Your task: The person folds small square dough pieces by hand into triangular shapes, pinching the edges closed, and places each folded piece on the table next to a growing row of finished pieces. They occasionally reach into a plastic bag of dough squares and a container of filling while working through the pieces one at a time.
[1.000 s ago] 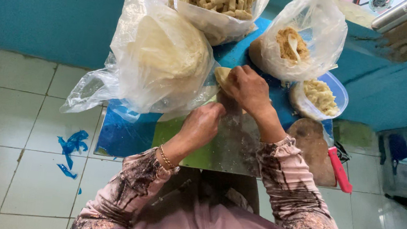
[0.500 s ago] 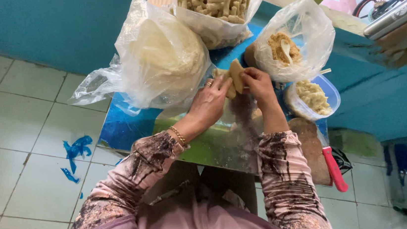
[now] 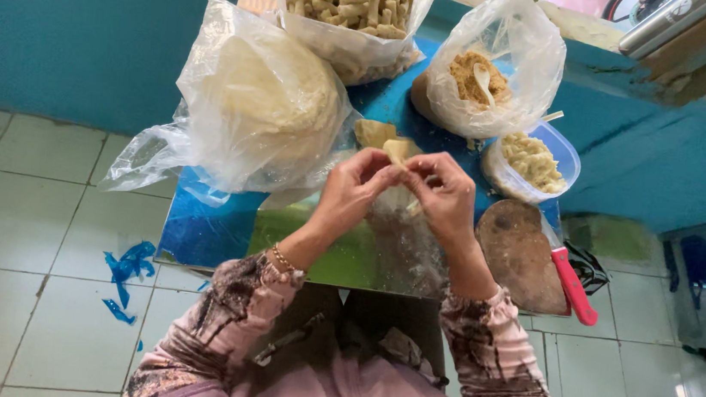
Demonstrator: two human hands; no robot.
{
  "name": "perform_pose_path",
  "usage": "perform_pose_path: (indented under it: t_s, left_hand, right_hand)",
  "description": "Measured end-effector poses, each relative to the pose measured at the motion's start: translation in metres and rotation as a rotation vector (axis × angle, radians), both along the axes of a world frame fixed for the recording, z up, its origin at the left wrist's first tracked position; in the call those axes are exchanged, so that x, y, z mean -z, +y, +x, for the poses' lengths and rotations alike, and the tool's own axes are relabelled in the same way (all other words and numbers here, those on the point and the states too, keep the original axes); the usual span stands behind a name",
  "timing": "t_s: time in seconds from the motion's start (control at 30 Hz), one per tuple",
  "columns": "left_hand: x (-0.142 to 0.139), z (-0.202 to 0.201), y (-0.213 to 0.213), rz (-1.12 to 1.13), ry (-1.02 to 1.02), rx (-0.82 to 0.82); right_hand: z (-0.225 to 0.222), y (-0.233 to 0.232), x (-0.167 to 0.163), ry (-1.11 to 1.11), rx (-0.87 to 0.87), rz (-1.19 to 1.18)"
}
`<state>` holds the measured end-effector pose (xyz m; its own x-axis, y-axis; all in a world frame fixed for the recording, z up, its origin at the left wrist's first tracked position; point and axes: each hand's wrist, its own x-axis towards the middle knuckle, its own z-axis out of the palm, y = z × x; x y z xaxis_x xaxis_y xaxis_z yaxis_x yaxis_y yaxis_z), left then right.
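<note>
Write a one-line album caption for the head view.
Both hands, left and right, fold a pale wrapper over a small table.

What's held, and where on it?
A small pale folded dough piece, pinched at its near edge between the fingers of the left hand and the right hand.

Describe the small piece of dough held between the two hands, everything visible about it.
The dough piece is pale cream, smooth and soft-looking, folded into a small wedge shape. It is raised just above the small blue table, pinched between the fingertips of the left hand and the right hand, which cover its lower part. Another pale piece lies just behind it; whether they touch is unclear.
</note>
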<state>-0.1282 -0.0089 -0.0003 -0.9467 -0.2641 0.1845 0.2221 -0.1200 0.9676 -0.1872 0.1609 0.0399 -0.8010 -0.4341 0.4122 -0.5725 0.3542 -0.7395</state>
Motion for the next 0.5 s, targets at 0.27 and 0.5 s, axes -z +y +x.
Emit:
perform_pose_path:
  t_s: [0.27,0.5]
  left_hand:
    - [0.005,0.046,0.016,0.205,0.043,0.033]
    - [-0.016,0.069,0.016,0.082,-0.03,0.004]
  right_hand:
    - [0.045,0.016,-0.003,-0.2,-0.152,-0.13]
    - [0.047,0.024,0.003,-0.697,-0.113,-0.308]
